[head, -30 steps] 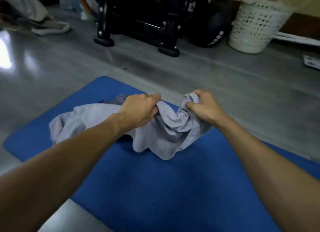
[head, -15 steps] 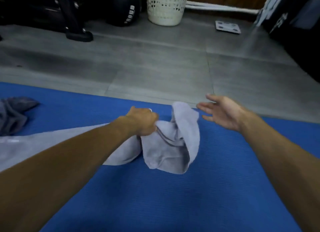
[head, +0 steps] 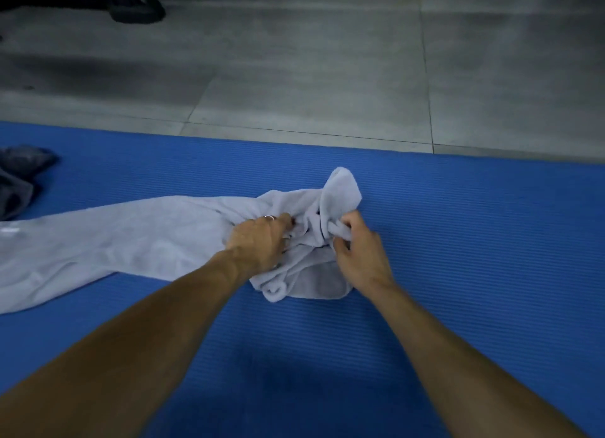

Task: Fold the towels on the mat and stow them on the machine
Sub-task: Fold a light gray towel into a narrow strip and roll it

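A light grey towel (head: 131,238) lies stretched across the blue mat (head: 458,241), its long part running to the left edge and its right end bunched up. My left hand (head: 262,241) grips that bunched end from the left. My right hand (head: 357,251) pinches a twisted fold of the same end from the right. A darker grey towel (head: 19,176) lies crumpled on the mat at the far left, partly cut off by the frame.
Grey tiled floor (head: 311,71) lies beyond the mat's far edge. A black foot of a machine (head: 136,9) stands on the floor at the top left.
My right hand, open and off the towel half a second ago, has come back and closed on its bunched end. The view has tilted down, and the towel's end now lies lower on the mat.
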A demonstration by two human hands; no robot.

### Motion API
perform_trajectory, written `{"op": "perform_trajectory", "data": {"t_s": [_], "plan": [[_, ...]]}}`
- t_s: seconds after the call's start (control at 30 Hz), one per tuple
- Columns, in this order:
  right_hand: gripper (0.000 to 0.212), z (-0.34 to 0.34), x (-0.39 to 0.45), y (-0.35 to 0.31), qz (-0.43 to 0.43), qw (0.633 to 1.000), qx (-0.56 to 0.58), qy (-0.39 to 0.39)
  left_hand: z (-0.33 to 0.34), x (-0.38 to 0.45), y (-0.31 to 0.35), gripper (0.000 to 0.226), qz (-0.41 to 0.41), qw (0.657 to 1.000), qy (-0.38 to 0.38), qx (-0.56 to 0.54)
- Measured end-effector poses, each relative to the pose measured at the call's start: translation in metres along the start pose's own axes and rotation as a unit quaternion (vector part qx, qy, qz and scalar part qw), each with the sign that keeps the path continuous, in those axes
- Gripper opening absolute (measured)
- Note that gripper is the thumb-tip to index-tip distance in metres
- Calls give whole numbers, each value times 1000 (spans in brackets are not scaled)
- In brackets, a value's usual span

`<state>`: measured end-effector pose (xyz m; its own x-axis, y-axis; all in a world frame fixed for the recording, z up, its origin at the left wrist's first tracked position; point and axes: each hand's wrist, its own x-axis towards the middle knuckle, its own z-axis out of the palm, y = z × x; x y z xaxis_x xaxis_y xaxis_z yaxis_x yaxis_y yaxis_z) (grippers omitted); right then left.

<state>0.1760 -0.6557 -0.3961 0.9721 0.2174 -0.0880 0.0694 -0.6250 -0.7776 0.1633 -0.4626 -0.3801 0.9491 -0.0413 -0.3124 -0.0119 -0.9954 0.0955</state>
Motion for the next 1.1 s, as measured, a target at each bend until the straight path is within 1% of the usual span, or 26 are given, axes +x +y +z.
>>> {"op": "perform_trajectory", "data": {"t_s": [0.07,0.13,0.2,0.27,0.33,0.4,0.43,0.47,0.5,0.57,0.6,0.63,0.67,0.7,0.73,0.77,0.8,0.83,0.9,0.93,0.97,1.0,1.07,1.1], "plan": [[9,-18,-1,-6,46,993,92,60,-5,0,18,35,14,999,33,-26],[11,-55,-4,1,67,980,130,135,-16,6,46,33,42,996,72,-29],[12,-104,-14,17,74,975,84,190,-29,14,83,27,70,991,108,-44],[13,-155,-36,37,92,969,15,228,-37,18,129,21,111,982,117,-101],[14,-200,-68,59,129,955,-22,266,-39,15,181,19,169,969,121,-133],[11,-233,-105,78,180,937,-40,296,-32,6,228,20,223,956,104,-157],[13,-244,-123,88,212,929,-53,298,-24,1,246,22,250,951,79,-161],[18,-252,-142,98,254,924,-63,280,-15,-5,261,25,280,947,43,-150],[23,-257,-159,108,300,921,-75,236,-5,-11,270,26,309,943,-4,-124],[29,-259,-184,121,389,911,-120,67,11,-22,278,27,349,928,-97,-84],[33,-258,-191,127,415,898,-148,4,17,-25,276,30,358,924,-109,-84],[42,-258,-191,132,427,888,-169,4,21,-25,273,32,358,925,-88,-95],[50,-258,-187,136,427,884,-182,57,22,-23,271,30,348,931,-37,-102],[53,-259,-178,140,414,879,-193,139,21,-19,268,28,327,939,27,-101],[48,-260,-166,144,392,877,-194,197,19,-13,265,26,297,947,78,-90],[38,-260,-151,149,373,882,-186,222,18,-6,262,28,265,956,106,-69],[29,-259,-136,155,363,889,-179,213,19,2,259,36,234,966,106,-38],[29,-257,-122,161,362,896,-185,179,22,10,256,45,206,975,87,-5],[44,-251,-101,174,364,901,-219,91,27,21,249,60,164,986,28,23],[51,-248,-95,179,360,898,-248,49,30,23,248,62,148,988,7,31],[53,-245,-92,182,355,892,-279,17,34,24,247,59,140,989,3,42],[49,-243,-89,186,344,887,-309,6,35,23,247,50,142,988,14,57],[28,-246,-81,187,318,887,-334,26,33,22,250,30,155,985,42,68],[22,-251,-76,185,309,895,-319,52,30,24,251,25,153,986,44,47]]}}
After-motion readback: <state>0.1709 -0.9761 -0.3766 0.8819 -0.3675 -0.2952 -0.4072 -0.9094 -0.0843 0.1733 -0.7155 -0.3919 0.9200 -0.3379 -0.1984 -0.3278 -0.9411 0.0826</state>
